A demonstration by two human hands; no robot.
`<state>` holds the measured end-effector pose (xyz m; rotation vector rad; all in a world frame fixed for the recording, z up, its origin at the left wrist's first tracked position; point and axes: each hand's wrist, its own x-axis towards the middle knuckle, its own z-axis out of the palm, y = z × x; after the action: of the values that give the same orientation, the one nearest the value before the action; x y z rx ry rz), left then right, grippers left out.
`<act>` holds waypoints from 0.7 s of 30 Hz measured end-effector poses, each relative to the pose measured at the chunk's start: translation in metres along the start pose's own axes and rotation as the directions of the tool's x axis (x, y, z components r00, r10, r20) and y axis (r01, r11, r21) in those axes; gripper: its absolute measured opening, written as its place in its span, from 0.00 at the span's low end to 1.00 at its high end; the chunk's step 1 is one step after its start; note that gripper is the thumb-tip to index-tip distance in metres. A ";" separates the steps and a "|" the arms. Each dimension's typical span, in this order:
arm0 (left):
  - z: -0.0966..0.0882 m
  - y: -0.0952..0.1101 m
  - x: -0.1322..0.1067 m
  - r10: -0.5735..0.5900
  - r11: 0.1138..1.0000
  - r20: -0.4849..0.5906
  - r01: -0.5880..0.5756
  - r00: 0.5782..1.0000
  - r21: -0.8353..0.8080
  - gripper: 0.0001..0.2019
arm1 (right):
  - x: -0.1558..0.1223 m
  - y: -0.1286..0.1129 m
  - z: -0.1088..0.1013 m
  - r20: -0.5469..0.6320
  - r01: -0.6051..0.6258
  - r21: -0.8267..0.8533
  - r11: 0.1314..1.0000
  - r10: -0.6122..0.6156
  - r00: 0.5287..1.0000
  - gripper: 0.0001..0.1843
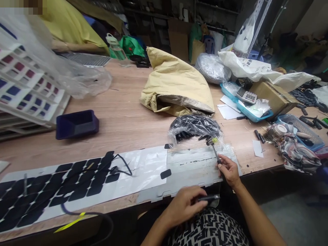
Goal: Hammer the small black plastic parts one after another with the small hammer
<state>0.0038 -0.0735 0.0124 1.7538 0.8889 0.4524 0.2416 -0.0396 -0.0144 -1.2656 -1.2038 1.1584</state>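
My right hand (229,169) is closed round the handle of a small hammer (214,147), whose head hovers by a clear plastic bag of black parts (194,128). My left hand (185,204) sits near my lap below the table edge, pinching a thin black rod-like piece (208,197). A white sheet (153,167) lies along the table's front edge, with rows of black pads (77,181) and a black cable (123,164) on its left part. One loose black pad (165,174) lies near the middle of the sheet.
A dark blue tray (77,123) stands to the left, a crumpled yellow sack (174,83) in the middle. Right side: blue baskets (252,116), a calculator (246,96), a cardboard box (274,97), patterned cloth (294,147). Colour sample sheets (23,82) under plastic lie far left.
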 end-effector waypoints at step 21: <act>-0.049 0.004 0.098 -0.078 0.962 -0.456 0.186 0.886 0.197 0.16 | -0.002 0.003 0.002 -0.004 0.027 0.030 0.999 -0.027 1.000 0.22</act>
<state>0.0361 0.0312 0.0224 1.8182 1.4318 0.6979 0.2398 -0.0419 -0.0173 -1.2250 -1.1938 1.1497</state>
